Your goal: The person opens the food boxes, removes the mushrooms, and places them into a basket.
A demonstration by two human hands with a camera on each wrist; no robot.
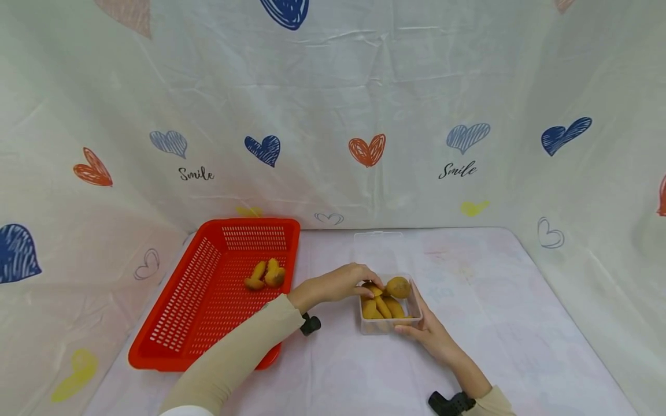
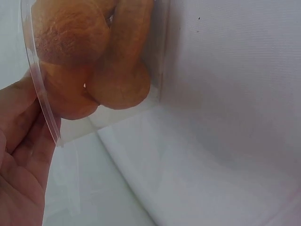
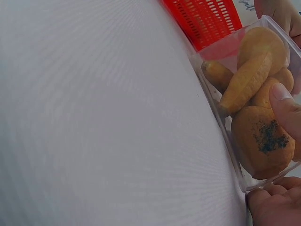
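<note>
A clear plastic box (image 1: 378, 327) holds several yellow-brown mushrooms (image 1: 399, 287) with round caps and thick stems. My right hand (image 1: 429, 329) grips its right side, the thumb against the front wall; in the right wrist view that thumb (image 3: 287, 108) overlaps the mushrooms. From the left, my left hand (image 1: 348, 284) reaches over the rim and pinches a mushroom (image 1: 373, 290) between thumb and fingers at the back left corner. A dark-marked cap (image 3: 265, 141) shows through the wall. In the left wrist view, caps and a stem (image 2: 124, 52) press close to the clear side.
A red perforated basket (image 1: 213, 300) stands left of the box, with a few mushrooms (image 1: 274, 274) near its right wall. Behind the box lies a clear lid (image 1: 378, 245). A heart-patterned curtain (image 1: 322, 179) hangs along the table's back edge.
</note>
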